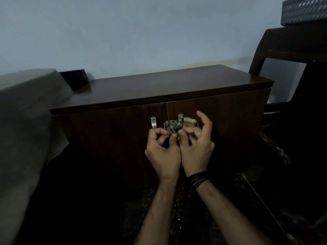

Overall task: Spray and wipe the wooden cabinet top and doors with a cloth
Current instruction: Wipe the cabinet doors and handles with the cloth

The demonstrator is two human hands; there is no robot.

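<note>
A low dark wooden cabinet stands against the wall, its top (159, 85) bare and glossy. It has two doors, the left door (109, 131) and the right door (230, 117), each with a metal handle near the centre seam. In front of the handles my left hand (163, 152) and my right hand (196, 147) meet, both pinching a small patterned cloth (174, 127) bunched between the fingertips. The right index finger sticks up free. No spray bottle is in view.
A bed or sofa under a grey sheet (26, 121) fills the left side and touches the cabinet. A dark plastic chair (290, 50) stands to the right with a patterned box (304, 11) on it. The floor below is dark.
</note>
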